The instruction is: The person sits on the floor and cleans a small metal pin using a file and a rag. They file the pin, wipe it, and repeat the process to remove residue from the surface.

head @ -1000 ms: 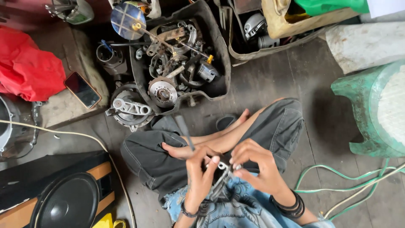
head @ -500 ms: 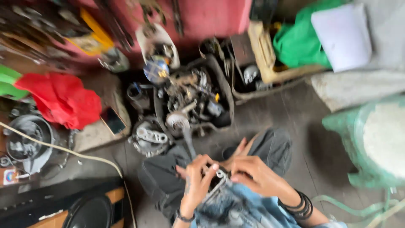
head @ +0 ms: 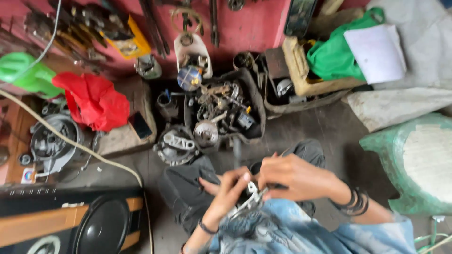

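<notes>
- I hold a small silvery metal part (head: 252, 194) over my lap at the near middle, clamped between both hands. It is too blurred to say what kind of part it is.
- My left hand (head: 230, 190) curls its fingers shut on the part's left side, and my right hand (head: 296, 176) pinches it from the right, fingertips closed on it.
- Compared with a second ago, my grip looks the same, but my view has lifted: the red wall (head: 254, 28) with hanging tools now shows at the far side. The work stays in my hands; only my head has moved.
- Beneath the hands lie my dark grey trousers (head: 188, 188) and my pale blue patterned shirt (head: 292, 230).
- Just beyond my knees sits a black tub of greasy engine parts (head: 226, 113), with a round grey metal cover (head: 176, 143) to its left.
- Farther left, a crumpled red cloth (head: 94, 101) lies on a flat brown board (head: 122, 136) beside a dark phone (head: 140, 125).
- At the near left stands a black-and-orange speaker box (head: 70, 221).
- To the far right, a green bag (head: 334, 56) carries a blank white rectangular sheet (head: 374, 51), sitting in a tan crate (head: 301, 70).
- A worn green plastic stool (head: 405, 160) stands at the right.
- A small round coloured sticker (head: 28, 175) sits at the left edge, its print unreadable.
</notes>
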